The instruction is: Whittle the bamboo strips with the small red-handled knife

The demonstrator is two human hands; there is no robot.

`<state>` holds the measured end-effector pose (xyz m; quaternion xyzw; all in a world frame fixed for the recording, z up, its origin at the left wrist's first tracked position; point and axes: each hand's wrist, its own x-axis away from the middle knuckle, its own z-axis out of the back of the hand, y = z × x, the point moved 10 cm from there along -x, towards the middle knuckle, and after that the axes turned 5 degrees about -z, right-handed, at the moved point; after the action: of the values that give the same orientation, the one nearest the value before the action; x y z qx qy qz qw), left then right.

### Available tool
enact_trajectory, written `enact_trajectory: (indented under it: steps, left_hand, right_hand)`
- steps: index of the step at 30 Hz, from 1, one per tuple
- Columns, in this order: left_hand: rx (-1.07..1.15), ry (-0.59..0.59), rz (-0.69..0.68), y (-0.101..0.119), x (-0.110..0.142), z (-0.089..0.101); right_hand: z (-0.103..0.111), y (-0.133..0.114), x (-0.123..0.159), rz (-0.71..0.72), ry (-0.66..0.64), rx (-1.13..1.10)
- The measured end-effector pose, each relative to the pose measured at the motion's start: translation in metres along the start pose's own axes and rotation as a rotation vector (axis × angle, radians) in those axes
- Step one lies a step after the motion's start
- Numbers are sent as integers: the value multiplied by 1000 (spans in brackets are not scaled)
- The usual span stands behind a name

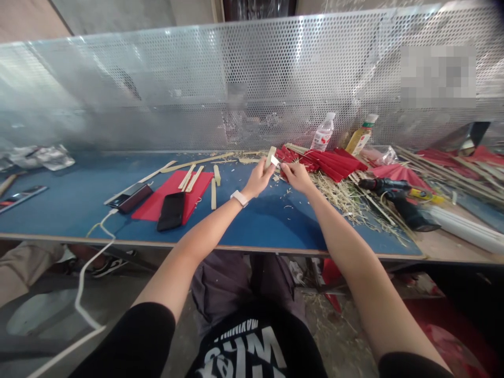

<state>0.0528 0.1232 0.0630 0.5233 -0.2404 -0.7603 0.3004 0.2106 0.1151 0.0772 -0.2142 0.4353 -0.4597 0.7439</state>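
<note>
Both hands meet over the far middle of the blue table. My left hand (259, 179), with a white band at the wrist, is closed around a short pale bamboo strip (270, 155), whose upper end sticks up past the fingers. My right hand (297, 177) pinches what looks like a small knife (275, 161); its bright flat blade lies against the strip, and the handle is mostly hidden by the fingers. Just behind the right hand lies folded red pleated material (333, 164). Pale shavings (342, 197) are heaped to its right.
On the left, a red sheet (147, 207) carries bamboo strips (193, 179) and a black phone (171, 211). A power bank (128, 198) has a white cable (81, 283) hanging off the edge. Rightward are two bottles (323, 132), a power drill (405, 202) and long sticks. A perforated metal screen (177, 89) stands behind.
</note>
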Motion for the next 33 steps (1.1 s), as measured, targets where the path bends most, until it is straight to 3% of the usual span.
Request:
enact_trajectory:
  steps: [6,15,21,33]
  left_hand:
    - [93,-97,59,-8,3,-7]
    - [-118,-144,-5,-26,4,-12]
    - [-148,-184,-29,-21,10,-24]
    - [-198,-260,-20,-9,20,-19]
  right_hand:
    - [-8,-3,-2,24,-42,61]
    - [-26,22,3,-11,-82,104]
    - [-16,25,22,5,84,152]
    - [-26,23,21,22,-47,81]
